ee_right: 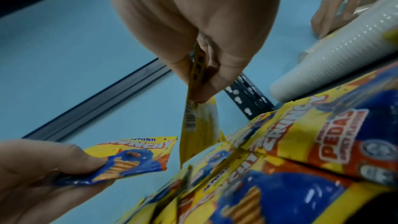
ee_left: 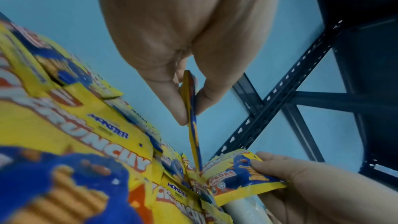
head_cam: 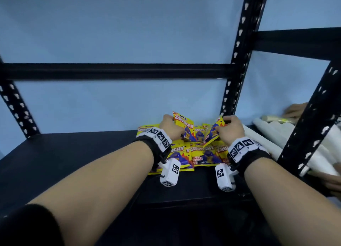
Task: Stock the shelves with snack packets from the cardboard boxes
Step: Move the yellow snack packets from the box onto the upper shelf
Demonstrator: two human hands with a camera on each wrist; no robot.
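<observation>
Several yellow-and-blue Monster Crunchy snack packets (head_cam: 200, 154) lie flat in a pile at the back right of the black shelf (head_cam: 73, 162). My left hand (head_cam: 172, 123) pinches one packet (head_cam: 184, 127) upright above the pile. In the left wrist view this packet (ee_left: 193, 134) shows edge-on between thumb and fingers of the left hand (ee_left: 190, 108). My right hand (head_cam: 224, 126) pinches a second, tilted packet (head_cam: 214, 133) just to the right. The right wrist view shows that packet (ee_right: 193, 125) hanging from the right hand (ee_right: 199, 91).
Sleeves of stacked white cups (head_cam: 276, 135) lie on the neighbouring shelf to the right, with another person's hand (head_cam: 295, 109) on them. A black slotted upright (head_cam: 238, 57) stands behind the pile and a crossbar (head_cam: 110, 71) runs above. A blue wall is behind.
</observation>
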